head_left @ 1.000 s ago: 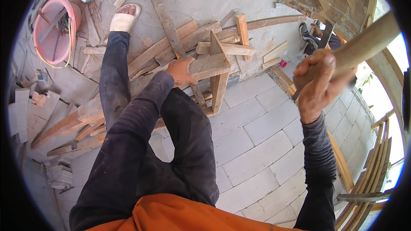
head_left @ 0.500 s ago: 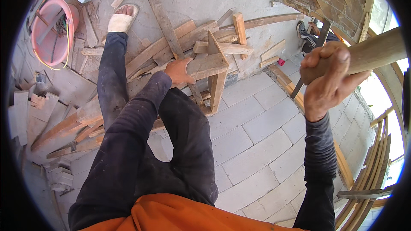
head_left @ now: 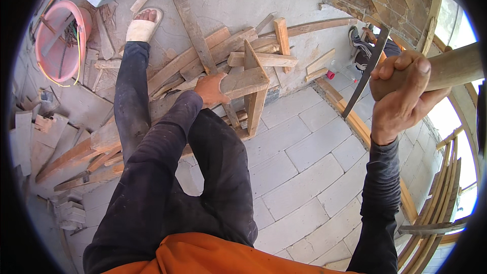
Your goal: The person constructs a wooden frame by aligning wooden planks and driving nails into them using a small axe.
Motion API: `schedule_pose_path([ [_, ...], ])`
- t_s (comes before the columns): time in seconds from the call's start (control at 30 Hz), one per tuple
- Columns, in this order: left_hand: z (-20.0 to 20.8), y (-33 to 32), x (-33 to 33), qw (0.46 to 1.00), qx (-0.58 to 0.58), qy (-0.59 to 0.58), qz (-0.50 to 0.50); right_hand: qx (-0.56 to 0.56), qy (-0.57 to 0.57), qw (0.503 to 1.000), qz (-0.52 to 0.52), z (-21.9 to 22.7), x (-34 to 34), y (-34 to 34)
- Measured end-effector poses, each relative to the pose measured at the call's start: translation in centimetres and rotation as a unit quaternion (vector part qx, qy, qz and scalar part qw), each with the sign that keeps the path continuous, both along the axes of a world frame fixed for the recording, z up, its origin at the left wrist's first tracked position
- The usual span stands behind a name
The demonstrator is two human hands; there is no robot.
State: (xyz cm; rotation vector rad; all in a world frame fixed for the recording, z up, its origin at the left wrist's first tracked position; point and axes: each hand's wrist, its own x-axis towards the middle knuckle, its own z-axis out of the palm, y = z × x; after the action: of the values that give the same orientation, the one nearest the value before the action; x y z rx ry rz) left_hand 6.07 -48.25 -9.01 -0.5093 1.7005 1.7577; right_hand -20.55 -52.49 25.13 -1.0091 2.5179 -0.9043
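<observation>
My right hand (head_left: 403, 96) is raised at the right, fingers wrapped round the end of a thick round wooden handle (head_left: 451, 71). The handle runs off toward the right rim, and whatever it carries at its far end cannot be made out. My left hand (head_left: 212, 90) grips a wooden board (head_left: 246, 82) in front of my knees, thumb on the near side. At its right end the board meets an upright wooden piece (head_left: 257, 99), forming an angled frame. Beneath and behind lie several loose timbers (head_left: 203, 53).
A pink bucket (head_left: 58, 45) with scraps stands at the far left. Beyond my right hand, a dark flat bar (head_left: 366, 73) slants over a timber on the block floor (head_left: 309, 172). Another person (head_left: 362, 48) is at the far right. Long wooden strips (head_left: 436, 208) lie at the right.
My right hand has moved a little to the right with the wooden handle, uncovering more of the dark bar. My left hand keeps its hold on the board.
</observation>
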Motion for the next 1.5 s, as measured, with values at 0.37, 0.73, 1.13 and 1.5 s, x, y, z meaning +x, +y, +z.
schedule_pose_path([
  [0.37, -0.8, 0.0, 0.4, 1.0, -0.003, -0.016, -0.004, 0.397, -0.138, 0.907, 0.017, 0.8, 1.2, 0.9],
  [0.73, -1.3, 1.4, -0.3, 0.999, 0.033, -0.004, -0.023, 0.681, -0.275, 0.67, 0.111, -3.3, 1.4, 11.4],
  [1.13, -0.7, -1.6, -0.1, 0.999, 0.025, 0.014, -0.02, 0.413, -0.129, 0.9, -0.05, -2.5, 5.2, 7.3],
  [1.5, 6.3, -6.9, 0.2, 0.979, -0.138, 0.021, -0.147, 0.334, -0.3, 0.892, 0.062, -0.9, 5.5, 6.9],
])
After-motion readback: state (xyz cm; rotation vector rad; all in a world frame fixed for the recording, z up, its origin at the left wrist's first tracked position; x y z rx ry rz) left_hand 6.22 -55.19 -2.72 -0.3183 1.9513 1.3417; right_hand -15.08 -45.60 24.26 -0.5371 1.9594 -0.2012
